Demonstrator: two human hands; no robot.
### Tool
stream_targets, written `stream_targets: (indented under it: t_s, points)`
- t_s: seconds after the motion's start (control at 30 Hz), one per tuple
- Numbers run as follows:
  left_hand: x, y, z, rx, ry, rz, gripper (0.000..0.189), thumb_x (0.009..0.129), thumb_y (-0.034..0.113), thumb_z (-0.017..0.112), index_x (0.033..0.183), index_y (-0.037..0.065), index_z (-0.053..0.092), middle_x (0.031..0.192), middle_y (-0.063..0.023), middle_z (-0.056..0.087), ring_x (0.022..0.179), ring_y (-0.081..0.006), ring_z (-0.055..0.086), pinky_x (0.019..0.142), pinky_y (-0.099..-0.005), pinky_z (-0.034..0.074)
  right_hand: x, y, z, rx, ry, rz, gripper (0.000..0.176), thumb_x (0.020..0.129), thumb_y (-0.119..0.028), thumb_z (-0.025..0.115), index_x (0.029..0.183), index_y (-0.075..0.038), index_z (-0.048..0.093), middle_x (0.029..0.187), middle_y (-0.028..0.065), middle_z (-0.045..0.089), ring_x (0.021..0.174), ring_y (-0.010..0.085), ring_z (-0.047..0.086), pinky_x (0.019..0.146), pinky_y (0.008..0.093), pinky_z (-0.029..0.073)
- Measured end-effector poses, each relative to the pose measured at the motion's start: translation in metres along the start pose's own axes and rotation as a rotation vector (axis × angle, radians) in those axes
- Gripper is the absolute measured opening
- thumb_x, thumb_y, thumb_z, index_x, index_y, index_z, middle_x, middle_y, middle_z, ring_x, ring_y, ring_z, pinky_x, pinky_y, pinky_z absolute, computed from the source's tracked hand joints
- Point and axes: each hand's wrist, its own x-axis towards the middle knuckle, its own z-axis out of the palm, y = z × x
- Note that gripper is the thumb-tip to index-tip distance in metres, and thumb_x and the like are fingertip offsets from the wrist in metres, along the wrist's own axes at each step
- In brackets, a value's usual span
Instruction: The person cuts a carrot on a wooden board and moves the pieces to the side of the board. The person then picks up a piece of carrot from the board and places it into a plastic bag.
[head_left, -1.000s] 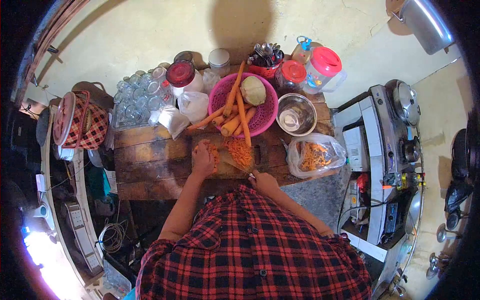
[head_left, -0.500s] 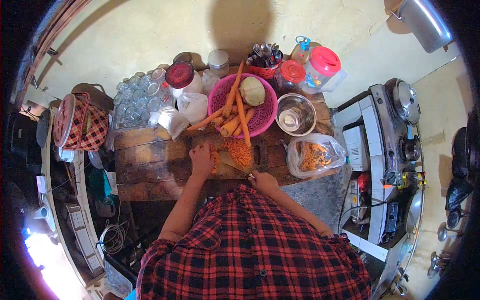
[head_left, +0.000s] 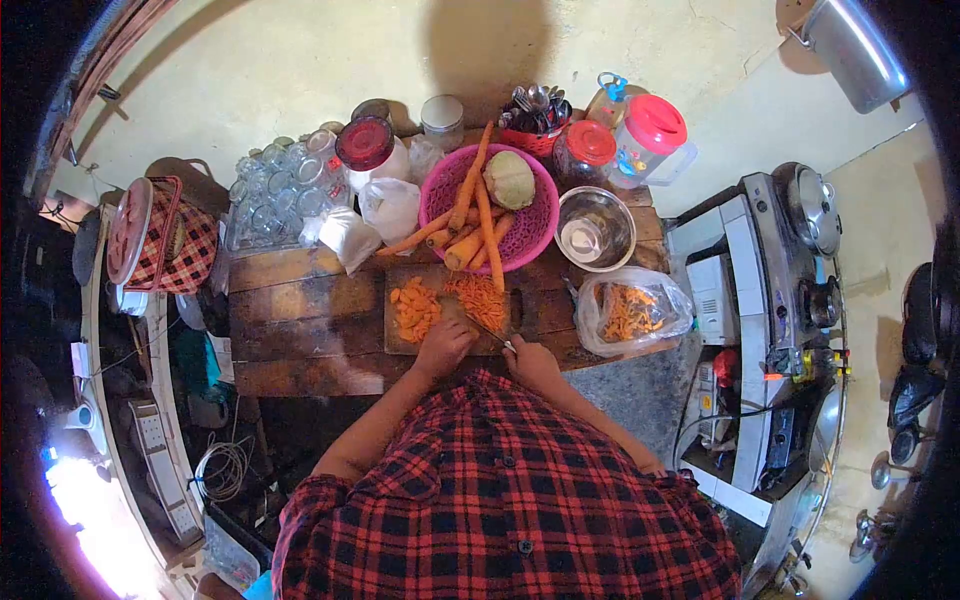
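My right hand (head_left: 532, 364) is wrapped round the handle of a knife (head_left: 496, 336), whose blade points up and left across the wooden cutting board (head_left: 400, 346). My left hand (head_left: 446, 344) is closed at the board's near edge, beside the blade tip; whatever its fingers hold is hidden. Orange carrot slices (head_left: 415, 308) lie on the board's left half. To the right of them is a heap of thin carrot shreds (head_left: 478, 299), just beyond the blade.
Behind the board, a pink basket (head_left: 545, 225) bears whole carrots (head_left: 466, 252) and a pale round vegetable (head_left: 509, 181). A steel bowl (head_left: 622, 225) and a plastic bag (head_left: 675, 310) of carrot pieces stand right. Glasses (head_left: 275, 190) and jars (head_left: 365, 145) crowd the back left.
My left hand has moved right and towards me, from the board's left side to near the blade. The carrot slices it covered now show. My right hand still grips the knife.
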Motion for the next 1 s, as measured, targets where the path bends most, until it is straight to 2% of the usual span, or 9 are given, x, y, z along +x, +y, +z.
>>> stream_targets:
  t_s: [0.1,0.2,0.3,0.5,0.8,1.0]
  points:
    - [0.001,0.011,-0.013,-0.033,0.040,-0.015,0.022,0.071,0.013,0.065,0.090,0.003,0.062,0.095,-0.0091,0.060,0.094,-0.0275,0.054,0.083,-0.0374,0.045,-0.001,0.000,0.003,0.013,-0.114,0.080,0.032,0.088,-0.033,0.047,0.101,-0.004,0.050,0.078,0.0256,0.060,0.074,0.0433,0.060,0.066,0.0529,0.047]
    - [-0.007,0.008,-0.006,0.144,0.097,0.048,0.026,0.073,0.014,0.064,0.096,0.001,0.062,0.099,-0.0098,0.060,0.099,-0.0266,0.054,0.086,-0.0375,0.044,-0.004,-0.002,0.006,0.017,-0.049,0.039,0.029,0.089,-0.031,0.047,0.095,-0.003,0.048,0.070,0.0242,0.059,0.070,0.0422,0.059,0.061,0.0524,0.046]
    - [-0.013,0.010,-0.002,0.130,0.029,0.032,0.030,0.075,0.015,0.063,0.101,0.000,0.061,0.104,-0.0103,0.059,0.103,-0.0259,0.053,0.089,-0.0386,0.042,-0.005,-0.006,0.005,0.009,-0.052,0.027,0.029,0.089,-0.032,0.046,0.094,-0.003,0.048,0.071,0.0240,0.059,0.070,0.0418,0.059,0.061,0.0522,0.046]
    - [-0.019,0.011,0.001,0.170,0.034,0.040,0.032,0.075,0.016,0.063,0.104,0.000,0.060,0.104,-0.0094,0.059,0.105,-0.0259,0.052,0.093,-0.0410,0.039,-0.006,-0.015,-0.003,-0.099,-0.061,0.020,0.028,0.089,-0.032,0.046,0.097,-0.006,0.047,0.070,0.0223,0.060,0.068,0.0410,0.060,0.058,0.0512,0.047]
    - [-0.018,0.007,-0.001,0.158,-0.022,0.040,0.033,0.077,0.017,0.062,0.105,0.001,0.059,0.107,-0.0108,0.057,0.108,-0.0274,0.050,0.093,-0.0419,0.039,-0.014,-0.016,-0.009,-0.146,-0.079,0.046,0.025,0.089,-0.031,0.046,0.096,-0.007,0.045,0.070,0.0210,0.060,0.066,0.0411,0.060,0.056,0.0517,0.046]
    - [-0.021,0.009,0.000,0.139,0.038,0.040,0.037,0.075,0.019,0.064,0.106,0.000,0.058,0.111,-0.0113,0.056,0.109,-0.0278,0.049,0.093,-0.0422,0.039,-0.016,-0.010,-0.005,-0.108,-0.070,0.041,0.024,0.089,-0.030,0.046,0.096,-0.008,0.045,0.070,0.0213,0.060,0.066,0.0411,0.060,0.057,0.0519,0.046]
